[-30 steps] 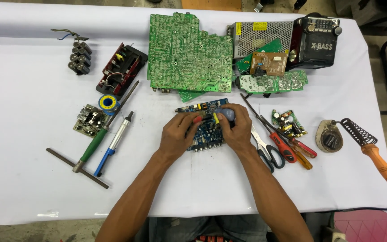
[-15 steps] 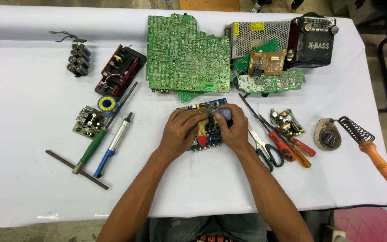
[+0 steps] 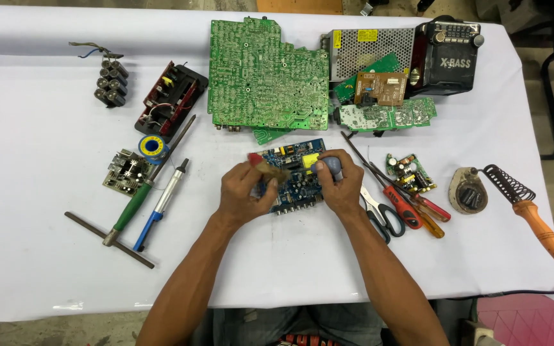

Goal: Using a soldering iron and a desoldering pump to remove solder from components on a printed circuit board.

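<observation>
The blue circuit board [image 3: 295, 174] lay near the middle of the white-covered worktop [image 3: 33, 256], just below the large green board [image 3: 264, 74]. The left hand [image 3: 246, 191] was closed around a small brush-like tool with a red tip [image 3: 265, 166], its end resting on the board's upper left part. The right hand [image 3: 339, 187] gripped a grey rounded object [image 3: 332, 168], perhaps a tool handle, at the board's right edge. Scissors [image 3: 379, 214] and red-handled screwdrivers [image 3: 411, 205] lay just beside the right hand; a soldering iron [image 3: 537, 221] lay well apart to the right.
</observation>
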